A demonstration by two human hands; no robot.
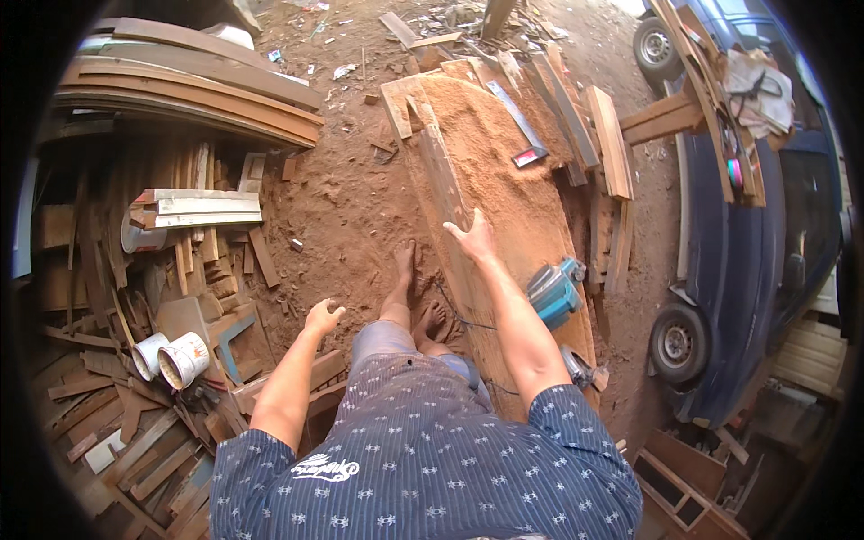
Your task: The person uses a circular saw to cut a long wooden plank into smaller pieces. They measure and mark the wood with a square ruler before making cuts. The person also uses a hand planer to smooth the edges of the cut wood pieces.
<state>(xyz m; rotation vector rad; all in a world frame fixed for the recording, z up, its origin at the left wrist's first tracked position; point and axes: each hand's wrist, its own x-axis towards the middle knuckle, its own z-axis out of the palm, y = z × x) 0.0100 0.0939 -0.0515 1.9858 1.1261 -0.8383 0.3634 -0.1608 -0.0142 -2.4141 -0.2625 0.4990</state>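
My right hand [472, 236] is over the workbench [526, 241], its thumb and fingers spread. It is at the near end of a long narrow wooden board [438, 162] and seems to touch it; nothing is gripped in it. To its right on the bench sits a teal power tool [555, 292], which looks like an electric planer. A flat metal tool with a dark and red end [529, 157], perhaps a try square, lies farther off on the sawdust [477, 117]. My left hand [324, 317] hangs free above the ground, fingers loosely bent, thumb apart, holding nothing.
Stacked planks [189, 90] and wood offcuts [153, 459] fill the left side, with white buckets [184, 360] among them. A cord [472, 325] crosses the bench. More boards [610, 144] lean at its right edge. A blue vehicle [733, 270] stands beyond.
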